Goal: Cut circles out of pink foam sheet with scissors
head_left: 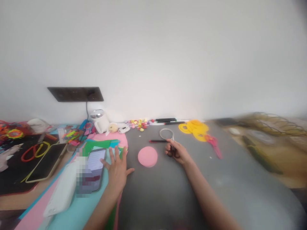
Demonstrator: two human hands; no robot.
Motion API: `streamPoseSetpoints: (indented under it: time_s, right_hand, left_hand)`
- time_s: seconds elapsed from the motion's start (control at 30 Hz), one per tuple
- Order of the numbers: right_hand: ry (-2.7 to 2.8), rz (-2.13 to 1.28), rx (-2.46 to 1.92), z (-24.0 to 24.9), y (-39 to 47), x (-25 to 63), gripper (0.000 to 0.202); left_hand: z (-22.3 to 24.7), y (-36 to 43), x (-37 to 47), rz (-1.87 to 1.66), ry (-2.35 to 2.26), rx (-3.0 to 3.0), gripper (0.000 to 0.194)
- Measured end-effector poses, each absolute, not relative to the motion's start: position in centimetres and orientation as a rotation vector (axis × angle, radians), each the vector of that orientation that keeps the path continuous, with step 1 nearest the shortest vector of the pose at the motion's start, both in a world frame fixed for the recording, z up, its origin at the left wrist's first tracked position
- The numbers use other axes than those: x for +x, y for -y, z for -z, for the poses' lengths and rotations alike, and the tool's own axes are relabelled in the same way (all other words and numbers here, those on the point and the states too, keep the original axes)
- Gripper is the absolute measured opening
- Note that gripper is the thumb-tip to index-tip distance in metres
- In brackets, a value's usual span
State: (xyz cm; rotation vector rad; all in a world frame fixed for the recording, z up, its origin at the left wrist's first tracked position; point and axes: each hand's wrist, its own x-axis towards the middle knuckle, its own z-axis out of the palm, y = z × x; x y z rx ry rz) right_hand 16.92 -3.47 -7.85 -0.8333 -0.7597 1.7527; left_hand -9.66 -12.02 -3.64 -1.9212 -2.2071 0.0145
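My left hand (117, 169) lies spread, palm down, over the stack of coloured sheets, beside a lit phone (96, 159); one fingertip reaches the phone's screen. My right hand (178, 152) is closed around the dark handles of a pair of scissors (173, 149) above the grey table. Just beyond its fingers is a thin pale ring (166, 129); whether it touches the scissors is hard to tell. A red-and-black pen (157, 141) lies left of my right fingers. Between my hands rests a pink paper circle (147, 156).
Yellow paper rings (195, 127) and pink scissors (214, 146) lie at the right. Dark pens (166, 120) and small coloured pieces (141, 123) line the wall. A white jar (99, 121), another phone (48, 161) and a white case (62, 188) stand or lie left.
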Motion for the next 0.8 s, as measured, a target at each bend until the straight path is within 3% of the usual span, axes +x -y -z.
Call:
streamPoseSetpoints:
  time_s: [0.23, 0.57, 0.8]
  right_hand:
    - [0.784, -1.787, -0.782, 7.7, 3.7, 16.5, 0.025]
    - [0.763, -1.767, -0.707, 7.4, 3.7, 16.9, 0.027]
    - [0.789, -1.796, -0.752, 7.4, 3.7, 16.9, 0.027]
  left_hand:
    - [3.6, 11.5, -9.8, -0.067, 2.195, -1.981, 0.082]
    - [3.5, 9.5, -10.9, -0.097, 2.334, -1.945, 0.096]
    - [3.8, 9.3, -11.3, -0.052, 2.325, -1.905, 0.092]
